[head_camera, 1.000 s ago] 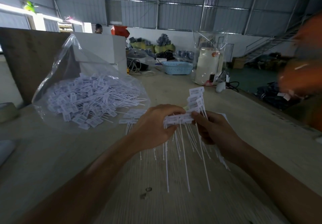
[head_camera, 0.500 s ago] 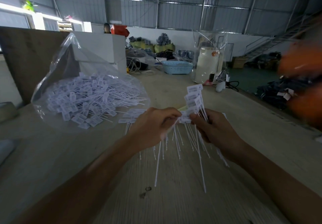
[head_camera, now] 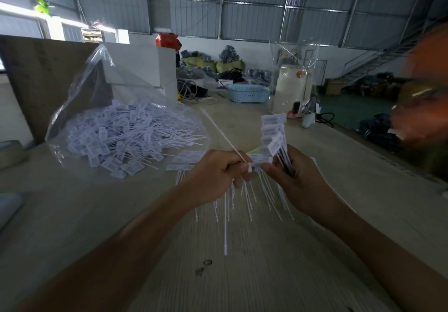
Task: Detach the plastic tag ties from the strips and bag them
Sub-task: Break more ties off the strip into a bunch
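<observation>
My right hand [head_camera: 294,180] grips a strip of white plastic tag ties [head_camera: 272,132], its label heads fanned upward and the thin tails hanging down over the table. My left hand [head_camera: 215,175] pinches a single tag tie [head_camera: 224,139] at the strip's near end; its tail sticks up and to the left. A clear plastic bag [head_camera: 116,127] lies open on the table to the left, holding several loose detached ties. A few more loose ties [head_camera: 184,163] lie on the table just behind my left hand.
The wooden table [head_camera: 242,275] stretches forward. At its far end stand a blue basket [head_camera: 248,93], a white container in clear wrap [head_camera: 291,91] and a white box [head_camera: 140,69]. A blurred person in orange [head_camera: 426,103] is at the right edge.
My left hand has twisted one tie at the strip's end, so its tail now points up and left instead of hanging down. The strip in my right hand has hardly moved.
</observation>
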Demonstrator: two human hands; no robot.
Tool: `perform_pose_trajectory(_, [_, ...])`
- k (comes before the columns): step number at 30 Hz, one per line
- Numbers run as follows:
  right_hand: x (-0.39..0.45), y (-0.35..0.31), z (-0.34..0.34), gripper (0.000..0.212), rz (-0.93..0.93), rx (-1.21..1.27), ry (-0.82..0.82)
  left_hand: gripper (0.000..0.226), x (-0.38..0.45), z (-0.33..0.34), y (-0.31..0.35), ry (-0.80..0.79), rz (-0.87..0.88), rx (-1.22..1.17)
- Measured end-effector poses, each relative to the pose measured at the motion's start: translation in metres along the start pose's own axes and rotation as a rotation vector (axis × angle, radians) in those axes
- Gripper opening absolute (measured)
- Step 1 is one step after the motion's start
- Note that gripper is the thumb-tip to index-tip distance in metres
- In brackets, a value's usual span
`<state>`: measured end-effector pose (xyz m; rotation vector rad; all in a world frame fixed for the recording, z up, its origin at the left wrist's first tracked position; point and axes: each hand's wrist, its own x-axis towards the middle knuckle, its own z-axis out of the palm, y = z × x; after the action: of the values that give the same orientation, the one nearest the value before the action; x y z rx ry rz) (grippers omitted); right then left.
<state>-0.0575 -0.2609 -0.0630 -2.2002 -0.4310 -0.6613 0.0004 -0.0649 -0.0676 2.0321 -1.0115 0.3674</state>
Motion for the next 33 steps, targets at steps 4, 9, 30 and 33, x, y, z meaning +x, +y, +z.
perform_pose_trajectory(4, [-0.0005,-0.0007,-0.0017,0.036,0.12,0.127,-0.041,0.018,0.0011,0.0008,0.0008,0.027,0.004,-0.014])
perform_pose_trajectory(9, [-0.0028,-0.0056,-0.003,0.034,0.188,0.216,-0.121,0.021,0.0017,0.002,0.0003,0.094,-0.013,-0.039])
perform_pose_trajectory(30, [0.0002,0.0022,0.0006,0.032,0.459,0.526,-0.163,0.02,0.0006,-0.0047,0.0058,0.086,0.103,0.258])
perform_pose_trajectory(33, [-0.0021,0.003,0.003,0.033,0.474,0.545,-0.209,0.03,0.0017,-0.0015,0.0068,0.085,0.077,0.209])
